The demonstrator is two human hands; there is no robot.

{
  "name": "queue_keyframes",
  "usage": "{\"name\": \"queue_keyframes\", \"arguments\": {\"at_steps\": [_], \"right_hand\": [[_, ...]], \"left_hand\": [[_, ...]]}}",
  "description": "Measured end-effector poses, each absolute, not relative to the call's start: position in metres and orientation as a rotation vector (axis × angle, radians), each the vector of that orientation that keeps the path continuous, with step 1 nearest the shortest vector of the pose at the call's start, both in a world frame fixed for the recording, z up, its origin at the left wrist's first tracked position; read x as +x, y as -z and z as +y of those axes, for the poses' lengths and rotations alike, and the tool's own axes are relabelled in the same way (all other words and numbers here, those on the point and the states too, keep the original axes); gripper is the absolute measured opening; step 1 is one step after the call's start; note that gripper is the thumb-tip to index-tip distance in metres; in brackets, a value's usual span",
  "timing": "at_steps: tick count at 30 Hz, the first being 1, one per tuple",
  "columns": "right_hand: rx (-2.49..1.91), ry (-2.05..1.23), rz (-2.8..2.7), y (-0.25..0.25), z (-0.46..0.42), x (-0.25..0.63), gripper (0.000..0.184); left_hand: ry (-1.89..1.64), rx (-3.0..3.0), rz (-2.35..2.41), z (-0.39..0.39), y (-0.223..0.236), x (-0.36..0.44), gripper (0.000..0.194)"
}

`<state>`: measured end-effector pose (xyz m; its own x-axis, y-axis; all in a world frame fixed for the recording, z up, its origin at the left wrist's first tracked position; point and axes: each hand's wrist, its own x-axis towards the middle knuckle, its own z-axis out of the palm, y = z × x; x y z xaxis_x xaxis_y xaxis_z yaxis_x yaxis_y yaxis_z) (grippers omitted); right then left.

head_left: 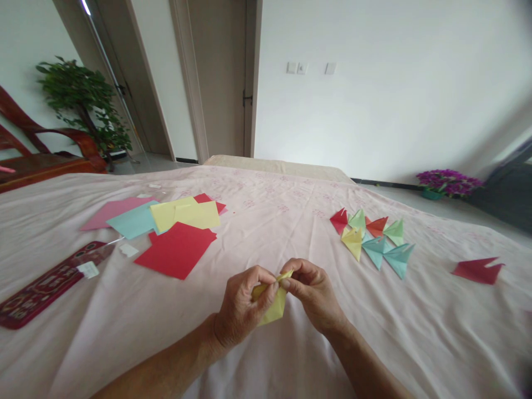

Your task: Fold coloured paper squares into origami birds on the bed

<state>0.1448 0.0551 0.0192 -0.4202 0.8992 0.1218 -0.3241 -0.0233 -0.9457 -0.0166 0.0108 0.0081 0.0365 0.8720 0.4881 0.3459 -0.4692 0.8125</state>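
A piece of folded yellow paper [274, 311] is held between my two hands above the pink cloth. My left hand [246, 299] grips it with the thumb on the near side, covering part of the folds. At the paper's upper tip, my right hand [310, 291] pinches the narrow point between thumb and fingers. Several folded paper shapes stand to the right, among them a yellow one [352, 244], a light blue one [399, 259] and a red one [339, 220]. A dark red folded paper [477, 270] lies farther right, apart from them.
On the left lie flat sheets: red [177, 252], yellow [187, 213], light blue [133, 219] and pink [114, 210]. A long dark red packet [50, 285] rests nearer the left edge, with small white scraps around. Wrinkled pink cloth [266, 233] covers the surface.
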Motion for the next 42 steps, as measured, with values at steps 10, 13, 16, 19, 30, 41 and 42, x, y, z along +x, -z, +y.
{"name": "queue_keyframes", "arguments": {"at_steps": [10, 13, 16, 19, 30, 41, 42], "right_hand": [[-0.693, -1.645, -1.276, -0.0193, 0.0543, 0.1439, 0.018], [-0.694, -1.640, -1.288, -0.0193, 0.0543, 0.1443, 0.017], [-0.690, -1.631, -1.300, -0.0189, 0.0543, 0.1442, 0.016], [-0.681, -1.632, -1.299, -0.0189, 0.0539, 0.1440, 0.015], [-0.691, -1.582, -1.297, -0.0214, 0.0516, 0.1421, 0.013], [-0.789, -1.522, -1.288, -0.0183, 0.0518, 0.1420, 0.016], [-0.797, -1.509, -1.289, -0.0182, 0.0519, 0.1421, 0.017]], "left_hand": [[-1.467, 2.098, 1.179, 0.0129, -0.0098, -0.0209, 0.007], [-1.463, 2.110, 1.189, 0.0133, -0.0104, -0.0207, 0.007], [-1.476, 2.138, 1.205, 0.0134, -0.0112, -0.0206, 0.007], [-1.484, 2.168, 1.217, 0.0133, -0.0122, -0.0209, 0.007], [-1.608, 2.229, 1.180, 0.0165, -0.0126, -0.0180, 0.009], [-1.627, 2.319, 1.172, 0.0193, -0.0121, -0.0199, 0.014], [-1.623, 2.315, 1.188, 0.0195, -0.0116, -0.0201, 0.013]]}}
